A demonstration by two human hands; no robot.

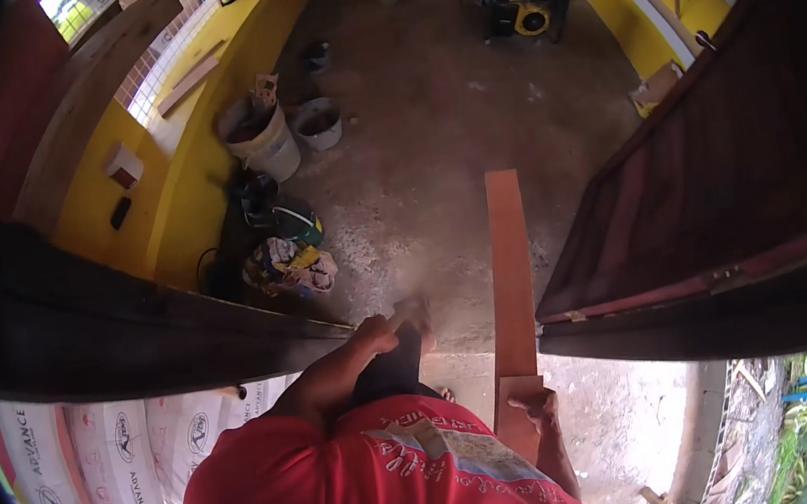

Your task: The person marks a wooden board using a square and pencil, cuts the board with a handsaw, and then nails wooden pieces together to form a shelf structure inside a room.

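My left hand (374, 336) is closed around a short tool with a pale handle and a dark, blurred head (410, 307); it looks like a hammer, held in front of my leg. With my right hand (535, 405) I grip a long, narrow reddish-brown wooden board (509, 259) near its close end. A shorter flat piece of the same colour (519, 397) lies over the board at my thumb. The board reaches forward through the doorway above the concrete floor.
Dark door leaves stand open at the left (131, 331) and right (699, 196). Inside, buckets (272, 152) and a rag heap (289, 266) line the left wall. A yellow-black generator (525, 10) stands at the back. Filled white sacks (118, 468) are stacked outside at left.
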